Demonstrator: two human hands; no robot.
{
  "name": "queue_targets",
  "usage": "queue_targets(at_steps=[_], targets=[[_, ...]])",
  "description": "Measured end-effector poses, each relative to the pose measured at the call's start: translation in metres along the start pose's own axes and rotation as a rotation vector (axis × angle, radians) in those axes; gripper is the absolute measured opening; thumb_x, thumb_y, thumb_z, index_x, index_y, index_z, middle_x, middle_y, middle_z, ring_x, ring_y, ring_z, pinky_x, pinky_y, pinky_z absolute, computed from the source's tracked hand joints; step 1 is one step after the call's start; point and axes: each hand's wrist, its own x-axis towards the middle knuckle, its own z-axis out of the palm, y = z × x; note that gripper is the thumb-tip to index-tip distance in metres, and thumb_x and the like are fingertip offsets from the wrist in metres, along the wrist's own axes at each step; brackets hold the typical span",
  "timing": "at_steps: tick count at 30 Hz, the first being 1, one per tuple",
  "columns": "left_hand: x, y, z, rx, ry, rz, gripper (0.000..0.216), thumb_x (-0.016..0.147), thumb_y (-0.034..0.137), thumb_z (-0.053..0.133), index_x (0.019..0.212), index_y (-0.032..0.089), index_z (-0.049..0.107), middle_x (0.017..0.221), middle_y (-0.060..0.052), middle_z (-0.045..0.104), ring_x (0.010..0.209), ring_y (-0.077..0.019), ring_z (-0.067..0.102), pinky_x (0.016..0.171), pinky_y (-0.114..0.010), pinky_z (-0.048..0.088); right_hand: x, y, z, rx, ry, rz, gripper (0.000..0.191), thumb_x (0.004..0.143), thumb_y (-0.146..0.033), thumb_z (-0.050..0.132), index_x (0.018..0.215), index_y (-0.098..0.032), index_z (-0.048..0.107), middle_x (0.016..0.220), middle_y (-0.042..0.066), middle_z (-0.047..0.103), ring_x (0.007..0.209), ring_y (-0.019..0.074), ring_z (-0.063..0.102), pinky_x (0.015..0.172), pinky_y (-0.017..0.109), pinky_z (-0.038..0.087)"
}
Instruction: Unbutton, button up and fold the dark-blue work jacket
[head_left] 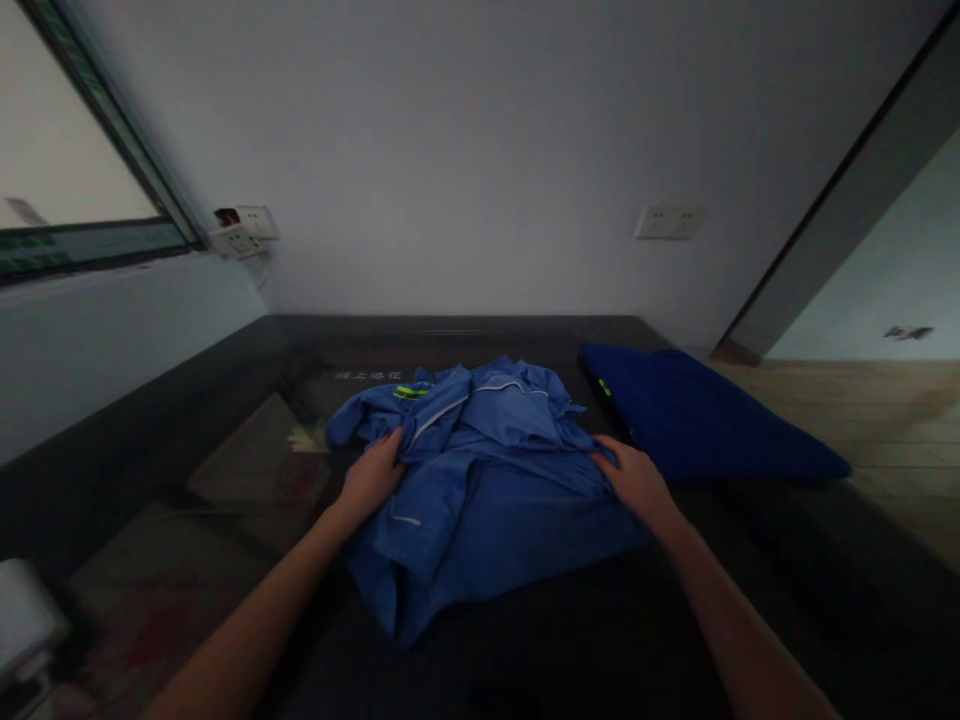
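A rumpled blue work shirt (491, 480) with a white-piped collar and a yellow-green reflective strip lies on a dark glass-topped table (225, 470). My left hand (373, 478) rests on the shirt's left edge, fingers curled onto the fabric by the collar fold. On the shirt's right edge lies my right hand (636, 482), fingers together and pressed into the cloth. Whether either hand grips or merely presses the fabric does not show clearly.
A folded dark blue garment (705, 415) lies on the table's right side, touching its far edge. Wall sockets (244, 230) sit at the left corner and another socket plate (669, 221) on the back wall. A white object (22, 620) is at the near left. Wooden floor (885, 420) lies to the right.
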Motion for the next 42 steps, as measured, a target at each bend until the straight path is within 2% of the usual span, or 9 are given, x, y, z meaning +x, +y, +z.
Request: queue_targets(at_steps=[7, 16, 22, 25, 29, 33, 35, 38, 42], targets=[[0.016, -0.039, -0.004, 0.038, 0.036, -0.072, 0.058, 0.083, 0.011, 0.043, 0.139, 0.020, 0.034, 0.143, -0.012, 0.043, 0.128, -0.0226, 0.045, 0.099, -0.034, 0.040, 0.009, 0.019, -0.008, 0.130, 0.084, 0.029, 0.033, 0.089, -0.043, 0.040, 0.101, -0.022, 0.063, 0.096, 0.008, 0.071, 0.095, 0.0266, 0.065, 0.080, 0.036, 0.048], [0.016, -0.067, -0.031, 0.091, 0.081, -0.244, 0.052, 0.085, 0.014, 0.038, 0.136, 0.020, 0.042, 0.130, -0.015, 0.056, 0.112, -0.0296, 0.058, 0.086, -0.042, 0.047, 0.014, 0.033, -0.020, 0.211, 0.280, 0.207, 0.031, 0.080, -0.047, 0.041, 0.081, -0.022, 0.059, 0.083, 0.011, 0.069, 0.082, 0.0274, 0.064, 0.075, 0.037, 0.048], [0.015, -0.099, -0.049, 0.060, 0.245, -0.377, 0.040, 0.086, 0.021, 0.038, 0.121, 0.019, 0.056, 0.117, -0.016, 0.062, 0.099, -0.0327, 0.063, 0.074, -0.040, 0.050, 0.013, 0.046, -0.038, 0.275, 0.575, 0.388, 0.035, 0.077, -0.050, 0.039, 0.085, -0.020, 0.055, 0.086, 0.011, 0.064, 0.084, 0.0288, 0.061, 0.078, 0.042, 0.047], [0.014, -0.112, -0.056, 0.107, 0.264, -0.397, 0.041, 0.085, 0.021, 0.039, 0.122, 0.017, 0.055, 0.115, -0.017, 0.061, 0.096, -0.0333, 0.062, 0.073, -0.042, 0.050, 0.013, 0.054, -0.042, 0.287, 0.508, 0.411, 0.035, 0.074, -0.048, 0.043, 0.088, -0.019, 0.058, 0.088, 0.011, 0.064, 0.087, 0.0301, 0.060, 0.081, 0.044, 0.047], [0.013, -0.100, -0.060, 0.166, 0.346, -0.317, 0.052, 0.081, 0.019, 0.044, 0.133, 0.019, 0.045, 0.123, -0.017, 0.053, 0.109, -0.0335, 0.054, 0.084, -0.045, 0.047, 0.009, 0.050, -0.047, 0.258, 0.537, 0.269, 0.051, 0.071, -0.042, 0.053, 0.116, -0.019, 0.055, 0.105, 0.012, 0.062, 0.097, 0.0304, 0.059, 0.085, 0.046, 0.047], [0.012, -0.062, -0.053, 0.159, 0.559, -0.026, 0.048, 0.083, 0.017, 0.045, 0.131, 0.021, 0.048, 0.132, -0.012, 0.046, 0.123, -0.0298, 0.043, 0.105, -0.049, 0.032, 0.007, 0.034, -0.043, 0.229, 0.710, 0.038, 0.050, 0.082, -0.038, 0.047, 0.126, -0.015, 0.051, 0.116, 0.015, 0.059, 0.108, 0.0274, 0.055, 0.093, 0.043, 0.044], [0.011, -0.043, -0.044, 0.128, 0.528, 0.166, 0.040, 0.087, 0.018, 0.042, 0.125, 0.022, 0.053, 0.132, -0.010, 0.048, 0.124, -0.0266, 0.042, 0.110, -0.050, 0.023, 0.009, 0.029, -0.033, 0.126, 0.621, -0.068, 0.048, 0.086, -0.042, 0.044, 0.121, -0.013, 0.055, 0.118, 0.016, 0.059, 0.111, 0.0279, 0.054, 0.099, 0.045, 0.040], [0.009, -0.026, -0.025, 0.091, 0.316, 0.425, 0.036, 0.090, 0.027, 0.044, 0.125, 0.024, 0.053, 0.133, -0.009, 0.049, 0.125, -0.0244, 0.042, 0.113, -0.051, 0.018, 0.011, 0.028, -0.012, -0.016, 0.337, -0.171, 0.053, 0.087, -0.049, 0.043, 0.128, -0.015, 0.052, 0.127, 0.015, 0.056, 0.117, 0.0288, 0.050, 0.101, 0.046, 0.036], [0.009, -0.023, -0.006, 0.098, 0.140, 0.483, 0.043, 0.086, 0.040, 0.054, 0.127, 0.026, 0.051, 0.133, -0.009, 0.049, 0.125, -0.0268, 0.042, 0.111, -0.053, 0.020, 0.008, 0.020, 0.007, -0.118, 0.063, -0.169, 0.067, 0.082, -0.053, 0.053, 0.139, -0.020, 0.041, 0.125, 0.012, 0.058, 0.112, 0.0310, 0.053, 0.093, 0.046, 0.043]])
